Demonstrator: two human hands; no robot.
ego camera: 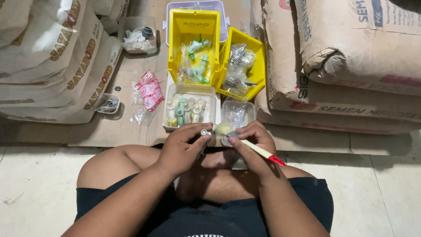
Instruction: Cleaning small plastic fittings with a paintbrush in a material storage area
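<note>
Head view shows my left hand (182, 147) pinching a small metal fitting (204, 132) above my lap while my right hand (254, 145) grips the paintbrush (252, 147), so I judge short, light strokes with the fitting steady work best.

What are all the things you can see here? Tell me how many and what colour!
Yellow bins: two, yellow, top middle, holding bagged green and silver fittings.
Clear tubs: two, see-through, below the bins.
Red packet: one, red and white, on the cardboard.
Big sacks: several, brown paper, stacked left and right.
Paintbrush: one, cream handle, red tip, in right hand.
Small fitting: one, silver, in left hand.
Left hand: holding the fitting.
Right hand: holding the brush.
</note>
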